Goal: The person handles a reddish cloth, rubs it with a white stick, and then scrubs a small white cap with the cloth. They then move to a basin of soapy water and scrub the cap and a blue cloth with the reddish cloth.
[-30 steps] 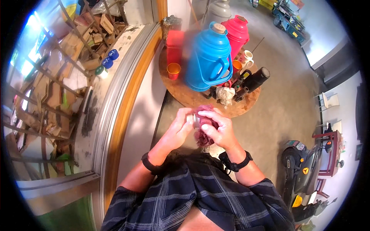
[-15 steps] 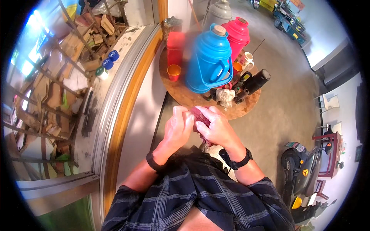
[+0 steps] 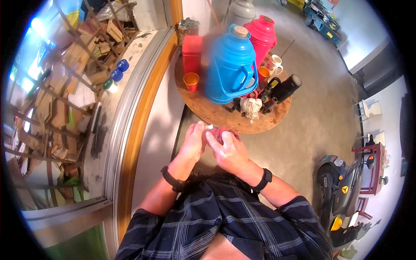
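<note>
Right hand has moved leftward since half a second ago, nearly meeting the left hand. Beyond both hands stands a round brown wooden table. On it, largest first: a tall blue plastic flask with a handle, straight ahead of the hands; a bright pink rounded flask behind that; a dark cylindrical bottle, tilted, ahead and right of the right hand; and a small orange cup, ahead of the left.

Between the hands, a bunched maroon cloth is clasped in the right fingers. Smallest is a white object at the left fingertips; I cannot tell its kind, or whether the left's curled fingers grip it. Steady left fingers and cloth kept bunched under the right thumb would probably give best control.
</note>
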`<state>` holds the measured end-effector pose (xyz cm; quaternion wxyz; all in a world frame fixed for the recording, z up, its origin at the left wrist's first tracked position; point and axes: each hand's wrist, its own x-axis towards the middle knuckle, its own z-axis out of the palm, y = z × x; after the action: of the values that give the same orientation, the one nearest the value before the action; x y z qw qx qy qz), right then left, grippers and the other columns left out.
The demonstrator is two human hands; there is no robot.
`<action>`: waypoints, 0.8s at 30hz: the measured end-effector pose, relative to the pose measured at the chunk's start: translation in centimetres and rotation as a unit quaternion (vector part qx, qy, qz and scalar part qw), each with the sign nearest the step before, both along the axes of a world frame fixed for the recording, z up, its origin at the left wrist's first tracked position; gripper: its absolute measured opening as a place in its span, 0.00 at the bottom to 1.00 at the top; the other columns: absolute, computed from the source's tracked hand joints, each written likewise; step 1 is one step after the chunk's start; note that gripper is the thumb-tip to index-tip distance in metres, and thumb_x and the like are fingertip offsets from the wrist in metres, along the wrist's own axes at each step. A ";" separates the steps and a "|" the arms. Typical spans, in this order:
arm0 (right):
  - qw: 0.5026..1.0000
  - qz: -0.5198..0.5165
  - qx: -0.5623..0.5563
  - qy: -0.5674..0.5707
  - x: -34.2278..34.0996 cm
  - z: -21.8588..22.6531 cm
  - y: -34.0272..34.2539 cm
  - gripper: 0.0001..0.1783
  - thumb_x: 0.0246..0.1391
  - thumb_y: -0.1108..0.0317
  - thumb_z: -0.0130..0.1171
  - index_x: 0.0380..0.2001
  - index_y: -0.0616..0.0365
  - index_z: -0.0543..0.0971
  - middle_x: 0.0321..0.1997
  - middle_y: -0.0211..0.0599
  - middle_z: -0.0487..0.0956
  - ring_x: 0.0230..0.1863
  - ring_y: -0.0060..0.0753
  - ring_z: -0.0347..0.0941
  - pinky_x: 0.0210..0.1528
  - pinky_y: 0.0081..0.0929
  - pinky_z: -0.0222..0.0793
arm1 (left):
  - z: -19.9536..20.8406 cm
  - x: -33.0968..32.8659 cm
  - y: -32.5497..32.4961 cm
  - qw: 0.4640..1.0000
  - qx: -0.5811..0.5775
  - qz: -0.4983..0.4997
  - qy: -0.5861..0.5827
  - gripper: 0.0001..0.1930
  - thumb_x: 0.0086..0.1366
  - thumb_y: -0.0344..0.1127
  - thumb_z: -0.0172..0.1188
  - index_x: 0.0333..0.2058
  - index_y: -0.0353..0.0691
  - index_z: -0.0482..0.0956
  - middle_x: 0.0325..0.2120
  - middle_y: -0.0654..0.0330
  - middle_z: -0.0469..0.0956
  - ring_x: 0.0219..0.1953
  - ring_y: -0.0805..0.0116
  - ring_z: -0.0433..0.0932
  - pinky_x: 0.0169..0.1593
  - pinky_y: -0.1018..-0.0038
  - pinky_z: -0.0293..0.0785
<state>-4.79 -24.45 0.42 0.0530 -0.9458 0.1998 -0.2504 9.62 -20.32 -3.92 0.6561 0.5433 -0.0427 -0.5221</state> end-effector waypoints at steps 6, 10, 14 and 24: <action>0.994 -0.017 0.104 -0.027 0.0 -0.5 -0.6 0.23 0.47 0.69 0.58 0.51 0.47 0.79 0.38 0.41 0.73 0.39 0.44 0.75 0.33 0.39 0.76 | 3.6 2.1 0.2 0.996 0.014 -0.079 0.024 0.21 0.74 0.55 0.39 0.34 0.46 0.72 0.19 0.66 0.70 0.11 0.79 0.57 0.12 0.79 0.50; 0.988 -0.001 0.082 -0.130 0.6 2.4 -1.1 0.26 0.41 0.75 0.65 0.49 0.50 0.80 0.36 0.43 0.72 0.33 0.44 0.75 0.30 0.38 0.74 | 2.7 2.1 -0.1 0.995 -0.038 -0.063 -0.063 0.17 0.73 0.51 0.41 0.36 0.45 0.71 0.21 0.66 0.70 0.13 0.79 0.60 0.13 0.79 0.51; 0.996 -0.008 0.043 -0.075 0.9 2.4 -1.0 0.27 0.40 0.74 0.66 0.49 0.50 0.80 0.36 0.44 0.71 0.32 0.45 0.74 0.29 0.37 0.73 | 4.9 0.8 -0.1 0.996 -0.009 -0.049 -0.081 0.15 0.72 0.50 0.44 0.38 0.44 0.69 0.25 0.66 0.71 0.17 0.79 0.63 0.16 0.78 0.54; 0.978 -0.021 0.144 -0.147 0.8 5.1 -0.2 0.20 0.50 0.64 0.62 0.48 0.52 0.80 0.42 0.48 0.74 0.40 0.53 0.76 0.41 0.42 0.75 | 2.4 2.4 1.3 0.904 -0.142 -0.076 -0.397 0.09 0.72 0.40 0.47 0.40 0.41 0.68 0.24 0.66 0.66 0.22 0.78 0.62 0.24 0.79 0.60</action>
<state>-3.95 -24.69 5.54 0.2118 -0.8768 0.2436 -0.3563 12.00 -19.05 -1.49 0.6137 0.6016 -0.4142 -0.3000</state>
